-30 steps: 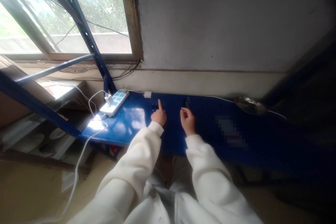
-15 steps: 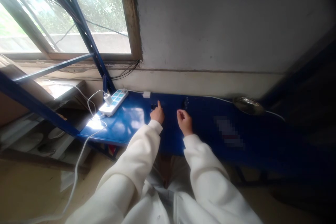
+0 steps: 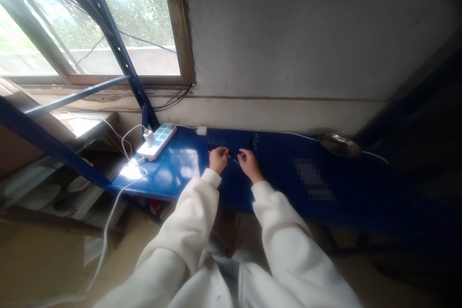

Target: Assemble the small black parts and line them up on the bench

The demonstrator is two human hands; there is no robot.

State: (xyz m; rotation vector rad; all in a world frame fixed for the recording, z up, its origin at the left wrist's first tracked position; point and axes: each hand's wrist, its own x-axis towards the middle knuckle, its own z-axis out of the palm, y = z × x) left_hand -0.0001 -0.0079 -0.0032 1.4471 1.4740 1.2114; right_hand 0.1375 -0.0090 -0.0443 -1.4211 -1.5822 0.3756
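Over the blue table (image 3: 231, 187), my left hand (image 3: 218, 160) has its thumb and fingertips pinched together. Whatever sits in that pinch is too small to name. Facing it across a narrow gap, my right hand (image 3: 250, 164) is curled with its fingertips close together. A tiny pale thin piece (image 3: 235, 160) shows at its left side; its kind cannot be made out. Just behind the left hand lies a small dark object (image 3: 211, 146). A cluster of small dark, shiny pieces (image 3: 255, 141) rests behind the right hand.
On the left of the table sits a white power strip (image 3: 157, 141) with a white plug (image 3: 149, 136) and trailing cable. A small white block (image 3: 201, 130) is at the back edge. To the right is a shiny metal dish (image 3: 340, 144). Blue frame bars rise by the window.
My left hand has drawn its pointing index finger back into a pinch. The right hand has shifted slightly left, closer to it, and the pale piece now shows between them.
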